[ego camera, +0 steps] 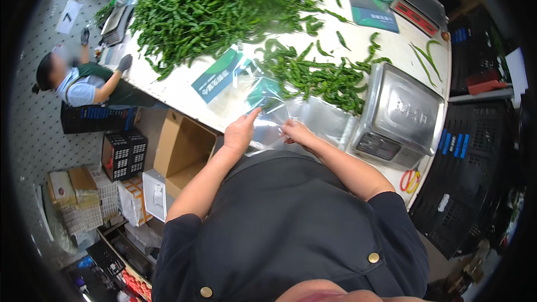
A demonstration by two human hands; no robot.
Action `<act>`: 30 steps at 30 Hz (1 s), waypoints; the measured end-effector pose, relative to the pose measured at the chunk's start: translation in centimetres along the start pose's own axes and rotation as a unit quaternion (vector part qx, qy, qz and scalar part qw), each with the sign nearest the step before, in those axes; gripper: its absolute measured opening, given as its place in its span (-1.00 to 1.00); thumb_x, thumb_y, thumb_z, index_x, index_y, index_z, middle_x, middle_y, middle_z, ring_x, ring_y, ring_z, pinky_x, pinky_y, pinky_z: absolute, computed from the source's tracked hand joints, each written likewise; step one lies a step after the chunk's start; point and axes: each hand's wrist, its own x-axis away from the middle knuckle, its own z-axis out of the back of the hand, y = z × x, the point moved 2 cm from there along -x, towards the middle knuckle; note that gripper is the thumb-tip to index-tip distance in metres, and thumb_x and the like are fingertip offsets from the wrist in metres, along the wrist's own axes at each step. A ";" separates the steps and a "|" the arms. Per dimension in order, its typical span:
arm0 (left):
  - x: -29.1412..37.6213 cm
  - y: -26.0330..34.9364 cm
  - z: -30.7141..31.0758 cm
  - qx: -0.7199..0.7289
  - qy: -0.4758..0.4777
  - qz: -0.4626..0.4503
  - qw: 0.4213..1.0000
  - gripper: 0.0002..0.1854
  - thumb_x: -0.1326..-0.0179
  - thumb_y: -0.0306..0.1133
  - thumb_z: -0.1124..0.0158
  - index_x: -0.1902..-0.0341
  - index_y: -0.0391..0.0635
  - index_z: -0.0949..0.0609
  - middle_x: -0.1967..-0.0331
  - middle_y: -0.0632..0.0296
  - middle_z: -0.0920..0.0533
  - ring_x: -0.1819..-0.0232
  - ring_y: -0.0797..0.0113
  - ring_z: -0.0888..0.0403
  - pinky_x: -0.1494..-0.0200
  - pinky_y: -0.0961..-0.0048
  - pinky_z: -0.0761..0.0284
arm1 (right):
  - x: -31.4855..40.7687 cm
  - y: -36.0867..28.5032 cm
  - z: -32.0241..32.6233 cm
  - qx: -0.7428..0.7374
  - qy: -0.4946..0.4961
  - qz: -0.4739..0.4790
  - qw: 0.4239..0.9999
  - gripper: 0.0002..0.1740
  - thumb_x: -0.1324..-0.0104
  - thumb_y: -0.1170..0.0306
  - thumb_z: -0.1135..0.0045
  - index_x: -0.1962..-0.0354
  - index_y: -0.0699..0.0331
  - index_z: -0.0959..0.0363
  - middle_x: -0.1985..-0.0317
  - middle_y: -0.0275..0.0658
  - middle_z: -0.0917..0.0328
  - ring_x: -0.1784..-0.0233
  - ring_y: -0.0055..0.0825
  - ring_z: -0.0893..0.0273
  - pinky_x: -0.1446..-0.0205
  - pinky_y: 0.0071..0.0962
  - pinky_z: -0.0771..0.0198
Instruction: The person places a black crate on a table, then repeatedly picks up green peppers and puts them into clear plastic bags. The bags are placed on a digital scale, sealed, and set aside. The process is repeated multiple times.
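A clear plastic bag (268,123) with a green printed part is stretched between my hands at the table's near edge. My left hand (241,131) grips its left side, thumb on the film. On the other side, my right hand (297,131) pinches the film between thumb and fingers. Just beyond the bag lies a small group of green chili peppers (323,77), and a large heap of them (209,12) covers the far left. More clear bags with a green-blue printed panel (216,75) lie flat left of the bag; clear film (325,119) lies under the small group.
A steel-topped digital scale (405,105) stands at the right, with scissors (410,181) near it. A red-fronted scale (415,16) is at the far right corner. A gloved co-worker (88,79) stands at the left. An open cardboard box (184,142) sits below the table.
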 end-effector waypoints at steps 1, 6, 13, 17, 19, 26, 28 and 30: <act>-0.4 -0.6 -0.3 -0.017 -0.024 0.005 1.000 -0.61 -0.28 -0.47 -0.19 -0.15 0.22 -0.65 0.47 0.21 -0.61 0.46 0.09 -0.65 0.44 0.22 -0.57 | 0.5 0.2 0.8 0.042 -0.020 0.007 0.999 -0.63 -0.49 0.16 -0.08 -0.10 0.20 -0.42 0.26 -0.26 -0.65 0.25 -0.53 -0.65 0.22 -0.48 -0.55; -3.2 -3.7 3.4 0.074 0.176 0.049 0.980 -0.66 -0.27 -0.51 -0.27 -0.10 0.09 -0.69 0.41 0.14 -0.65 0.43 0.06 -0.65 0.41 0.23 -0.56 | 1.8 -3.3 10.0 -0.005 0.194 0.179 0.965 -0.64 -0.38 0.17 -0.19 0.11 0.33 -0.54 0.27 -0.20 -0.68 0.28 -0.46 -0.68 0.23 -0.39 -0.55; -1.6 -1.9 3.2 0.046 0.090 -0.039 0.994 -0.68 -0.17 -0.53 -0.35 0.04 0.14 -0.75 0.56 0.25 -0.49 0.56 0.18 -0.55 0.49 0.28 -0.50 | -2.2 -7.8 21.8 0.424 0.521 0.060 0.739 -0.36 -0.21 -0.05 -0.31 0.08 0.42 -0.61 0.03 0.03 -0.63 -0.18 -0.01 -0.47 -0.28 -0.08 -0.34; -1.1 -2.2 2.1 0.091 0.080 0.001 0.993 -0.74 -0.23 -0.50 -0.33 0.05 0.12 -0.74 0.50 0.25 -0.59 0.48 0.18 -0.62 0.43 0.29 -0.55 | -4.7 -8.5 23.3 0.537 0.423 -0.029 0.730 -0.27 -0.12 -0.10 -0.31 0.04 0.43 -0.61 0.00 0.06 -0.65 -0.16 -0.01 -0.53 -0.28 -0.07 -0.38; -0.8 -2.5 2.0 0.107 0.078 0.027 0.991 -0.76 -0.25 -0.50 -0.32 0.05 0.09 -0.74 0.45 0.24 -0.64 0.44 0.18 -0.65 0.39 0.30 -0.57 | -5.4 -9.1 24.0 0.479 0.365 -0.050 0.797 -0.27 -0.08 -0.07 -0.31 0.06 0.44 -0.61 0.02 0.08 -0.66 -0.09 -0.02 -0.60 -0.22 -0.09 -0.44; -1.1 -3.9 2.4 0.130 0.061 0.103 0.984 -0.83 -0.36 -0.47 -0.26 0.04 -0.05 -0.73 0.28 0.14 -0.75 0.26 0.16 -0.74 0.22 0.34 -0.64 | -2.6 -12.8 26.7 0.202 0.374 0.141 0.894 -0.50 -0.12 0.20 -0.23 0.12 0.44 -0.51 0.34 -0.17 -0.64 0.32 -0.32 -0.64 0.20 -0.34 -0.49; -1.3 -4.1 2.5 0.153 0.070 0.122 0.978 -0.83 -0.37 -0.46 -0.25 0.03 -0.07 -0.73 0.23 0.12 -0.76 0.22 0.15 -0.76 0.17 0.35 -0.64 | -0.7 -12.6 26.6 0.051 0.333 0.103 0.936 -0.58 -0.14 0.27 -0.20 0.13 0.41 -0.50 0.32 -0.20 -0.63 0.27 -0.34 -0.65 0.16 -0.35 -0.51; -1.3 -4.1 2.4 0.162 0.047 0.142 0.975 -0.83 -0.38 -0.46 -0.25 0.03 -0.09 -0.73 0.18 0.09 -0.77 0.18 0.13 -0.76 0.13 0.35 -0.64 | 1.1 -12.2 26.0 0.140 0.364 0.114 0.914 -0.55 -0.09 0.32 -0.25 0.09 0.42 -0.47 0.26 0.06 -0.68 0.19 -0.09 -0.66 0.06 -0.21 -0.53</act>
